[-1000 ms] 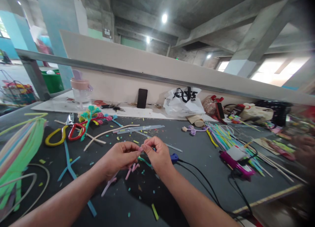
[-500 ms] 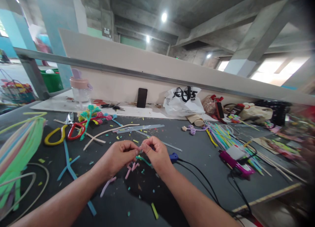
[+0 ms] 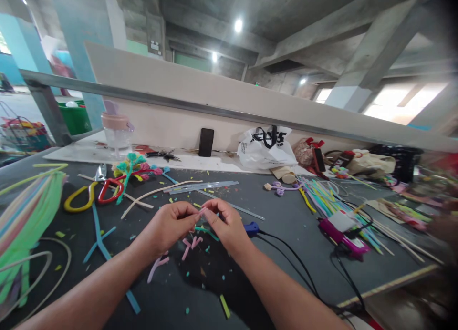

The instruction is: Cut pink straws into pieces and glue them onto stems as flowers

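Observation:
My left hand (image 3: pixel 173 225) and my right hand (image 3: pixel 225 225) meet over the dark table, fingertips pinched together. Whatever lies between them is tiny and mostly hidden, with a pinkish tint. Just below the fingers is a teal fuzzy stem (image 3: pixel 207 232), partly covered by my right hand. Short pink pipe cleaner pieces (image 3: pixel 192 244) lie under the hands, and a forked pink one (image 3: pixel 156 267) rests beside my left wrist. A blue-handled tool (image 3: pixel 252 229) with a black cord sits right of my right hand.
Scissors (image 3: pixel 81 199) and a bundle of teal and pink fuzzy flowers (image 3: pixel 130 170) lie left. Clear sticks (image 3: pixel 202 187) stretch beyond the hands. A phone (image 3: pixel 206 142) leans at the back near a white bag (image 3: pixel 265 149). A purple corded device (image 3: pixel 343 239) is right.
Both hands have shifted very slightly, my right hand a little to the left, with fingertips still pinched together. The forked pink piece by my left wrist shows more.

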Motion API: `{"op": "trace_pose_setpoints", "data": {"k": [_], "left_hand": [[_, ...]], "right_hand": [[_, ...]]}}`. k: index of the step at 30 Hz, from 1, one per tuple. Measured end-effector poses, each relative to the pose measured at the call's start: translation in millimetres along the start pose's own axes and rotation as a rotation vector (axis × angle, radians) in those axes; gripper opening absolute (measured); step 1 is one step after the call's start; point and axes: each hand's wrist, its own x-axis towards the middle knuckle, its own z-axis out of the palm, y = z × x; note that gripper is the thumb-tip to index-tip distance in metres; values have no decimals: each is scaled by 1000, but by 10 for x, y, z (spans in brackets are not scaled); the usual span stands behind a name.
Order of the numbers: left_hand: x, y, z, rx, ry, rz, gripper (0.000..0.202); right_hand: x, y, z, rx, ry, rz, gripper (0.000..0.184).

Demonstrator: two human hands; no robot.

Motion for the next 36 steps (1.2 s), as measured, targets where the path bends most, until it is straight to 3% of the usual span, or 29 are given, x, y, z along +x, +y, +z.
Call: {"op": "trace_pose_setpoints", "data": {"k": [5,21,36], "left_hand": [[-21,22,0,49,14,21,23],[-21,32,0,112,9,78,21],[-17,109,-4,106,0,24,23]], "right_hand": [[8,-40,9,-85,29,-66,10],[1,-15,17,-120,25,-75,6],[4,14,16,-130,-6,-81,8]]}}
